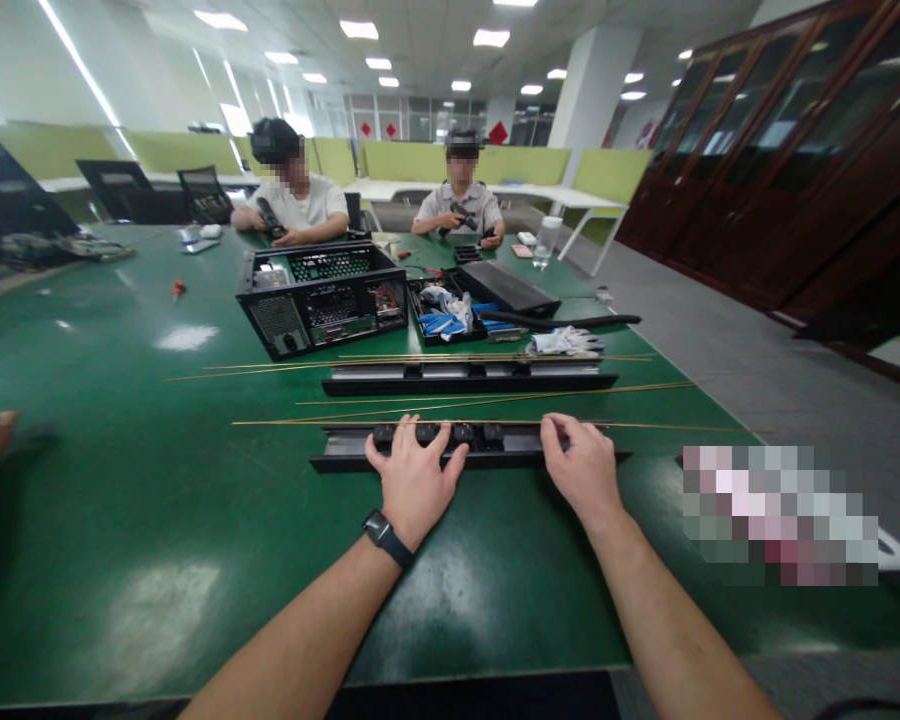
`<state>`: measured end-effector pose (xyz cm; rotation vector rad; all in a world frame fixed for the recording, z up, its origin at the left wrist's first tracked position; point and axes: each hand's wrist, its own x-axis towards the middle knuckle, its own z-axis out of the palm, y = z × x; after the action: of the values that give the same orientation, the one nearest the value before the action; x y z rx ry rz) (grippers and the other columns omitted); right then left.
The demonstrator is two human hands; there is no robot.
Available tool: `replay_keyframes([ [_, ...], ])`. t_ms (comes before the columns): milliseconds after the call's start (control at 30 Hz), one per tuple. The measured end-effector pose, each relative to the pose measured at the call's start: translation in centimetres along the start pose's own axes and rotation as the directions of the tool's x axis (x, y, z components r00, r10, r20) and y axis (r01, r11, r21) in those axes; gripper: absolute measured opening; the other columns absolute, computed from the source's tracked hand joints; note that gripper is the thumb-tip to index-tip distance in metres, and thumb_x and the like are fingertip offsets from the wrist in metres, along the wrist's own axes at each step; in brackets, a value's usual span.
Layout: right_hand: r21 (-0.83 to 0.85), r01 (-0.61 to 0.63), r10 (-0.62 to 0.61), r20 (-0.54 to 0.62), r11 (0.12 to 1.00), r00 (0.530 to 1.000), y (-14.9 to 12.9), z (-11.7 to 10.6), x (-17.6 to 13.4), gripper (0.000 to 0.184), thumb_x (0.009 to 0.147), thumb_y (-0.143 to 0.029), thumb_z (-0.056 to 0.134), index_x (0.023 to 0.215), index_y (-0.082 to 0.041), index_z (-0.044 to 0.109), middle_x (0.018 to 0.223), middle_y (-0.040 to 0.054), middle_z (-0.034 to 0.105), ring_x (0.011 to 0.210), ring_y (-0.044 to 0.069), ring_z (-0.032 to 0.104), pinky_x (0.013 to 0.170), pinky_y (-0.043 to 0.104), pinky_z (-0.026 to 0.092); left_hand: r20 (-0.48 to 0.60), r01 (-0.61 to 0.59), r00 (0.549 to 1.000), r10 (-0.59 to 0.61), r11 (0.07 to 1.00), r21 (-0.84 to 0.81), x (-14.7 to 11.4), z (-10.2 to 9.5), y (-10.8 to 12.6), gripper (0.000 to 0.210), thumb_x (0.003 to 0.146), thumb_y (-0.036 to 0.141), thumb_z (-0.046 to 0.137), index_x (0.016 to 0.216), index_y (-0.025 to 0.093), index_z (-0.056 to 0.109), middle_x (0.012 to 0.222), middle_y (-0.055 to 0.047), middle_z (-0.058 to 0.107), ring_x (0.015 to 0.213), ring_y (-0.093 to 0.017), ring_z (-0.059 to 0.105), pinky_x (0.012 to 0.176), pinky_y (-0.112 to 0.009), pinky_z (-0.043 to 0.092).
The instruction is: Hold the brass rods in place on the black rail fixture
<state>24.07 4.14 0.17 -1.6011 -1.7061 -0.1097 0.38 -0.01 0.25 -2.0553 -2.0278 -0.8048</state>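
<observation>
Low in the frame, two bare forearms reach up to the long black plastic power strip (495, 448) lying across the green table (157, 520) at centre. The left hand (414, 482), a black wristband (387, 537) behind it, lies flat with fingers spread over the strip's sockets. The right hand (581, 465) rests on it further right, fingers close together and curled over its top edge, just below thin brass rods (450, 400).

My left hand (414, 482) covers part of the black strip (487, 445); a pixelated patch (780, 515) hides something at lower right.
</observation>
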Motion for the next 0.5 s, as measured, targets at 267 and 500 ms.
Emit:
replay_keyframes([
  [267,-0.079,-0.075,0.072,-0.042,0.994,0.996,0.38,-0.19,0.17,0.034,0.099,-0.039,0.05,0.094,-0.02,0.078,0.082,0.0088,0.075,0.082,0.026,0.067,0.085,0.038,0.044,0.005,0.004,1.0,-0.004,1.0,-0.01,0.02,-0.08,-0.01,0.036,0.099,0.052,0.057,0.128,0.035,0.071,0.142,-0.017,0.06,0.143,-0.034,0.045,0.115,-0.071,0.017],
  [500,-0.001,0.043,-0.043,0.016,0.999,0.999,-0.2,0.22,-0.16,0.034,0.098,-0.041,0.052,0.106,-0.02,0.077,0.09,0.0074,0.077,0.085,0.024,0.069,0.087,0.038,0.043,0.013,0.013,1.0,-0.013,1.0,-0.006,0.02,-0.08,0.04,0.037,0.099,0.052,0.056,0.128,0.035,0.071,0.142,-0.017,0.06,0.142,-0.034,0.046,0.115,-0.07,0.017],
])
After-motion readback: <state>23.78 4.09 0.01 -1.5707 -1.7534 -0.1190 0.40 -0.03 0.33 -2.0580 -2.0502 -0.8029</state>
